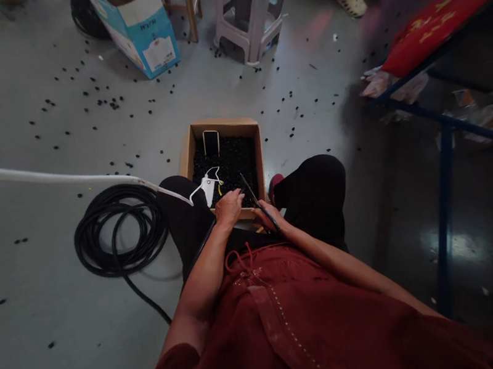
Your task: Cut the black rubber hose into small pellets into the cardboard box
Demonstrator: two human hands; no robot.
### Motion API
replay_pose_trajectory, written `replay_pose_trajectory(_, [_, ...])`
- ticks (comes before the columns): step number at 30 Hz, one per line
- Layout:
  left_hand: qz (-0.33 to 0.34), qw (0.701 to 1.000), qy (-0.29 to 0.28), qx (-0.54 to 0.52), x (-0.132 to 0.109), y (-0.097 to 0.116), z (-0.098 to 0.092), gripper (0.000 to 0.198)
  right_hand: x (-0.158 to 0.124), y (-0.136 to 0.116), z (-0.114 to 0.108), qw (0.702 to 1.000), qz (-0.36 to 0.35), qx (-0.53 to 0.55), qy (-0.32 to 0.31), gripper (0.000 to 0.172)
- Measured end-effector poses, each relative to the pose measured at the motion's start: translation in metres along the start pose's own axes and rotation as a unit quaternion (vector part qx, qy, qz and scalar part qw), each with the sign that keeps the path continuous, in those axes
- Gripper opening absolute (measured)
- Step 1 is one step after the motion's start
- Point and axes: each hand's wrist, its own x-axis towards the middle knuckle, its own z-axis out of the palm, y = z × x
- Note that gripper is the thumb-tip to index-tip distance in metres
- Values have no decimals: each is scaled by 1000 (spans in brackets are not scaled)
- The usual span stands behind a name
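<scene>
My right hand [270, 215] is closed around dark scissors [248, 188], whose blades point up over the near part of a cardboard box [262, 151]. Beside it, my left hand [230, 207] has its fingers pinched on a small black piece [242, 191], close to the blades. The box sits on the floor between my knees and holds many small black bits [242, 154]. A phone [211, 143] leans upright at its far side. A white item with a looped cord [208, 188] lies at its left edge; I cannot tell what it is.
A black cable coil [90, 234] lies left of my leg, and a white tube [39, 178] crosses above it. Ahead stand a blue carton [158, 39], a wooden stool [190, 6] and a grey plastic stool [251, 34]. A blue metal frame [446, 203] is at right. Black bits dot the floor.
</scene>
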Motion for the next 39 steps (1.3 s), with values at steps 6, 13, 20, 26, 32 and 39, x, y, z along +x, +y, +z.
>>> replay_pose_trajectory(6, [-3,1000,0,24,-1,2,-2,36,4,-1,0,999,9,-31,17,13])
replay_pose_trajectory(13, [-28,1000,-10,6,-2,4,-3,36,5,0,0,999,-5,-33,30,11])
replay_pose_trajectory(20, [-70,993,4,-97,5,-3,-1,48,5,-4,-5,999,11,37,7,29])
replay_pose_trajectory(26, [-68,986,24,-153,12,-11,-1,28,1,-5,-9,994,27,94,-41,38])
replay_pose_trajectory(32, [-42,983,55,-169,12,-11,-1,27,-4,-5,-9,998,13,40,-49,37])
replay_pose_trajectory(39, [-23,984,46,-170,11,-10,1,24,-4,-9,-9,998,10,-10,-59,40])
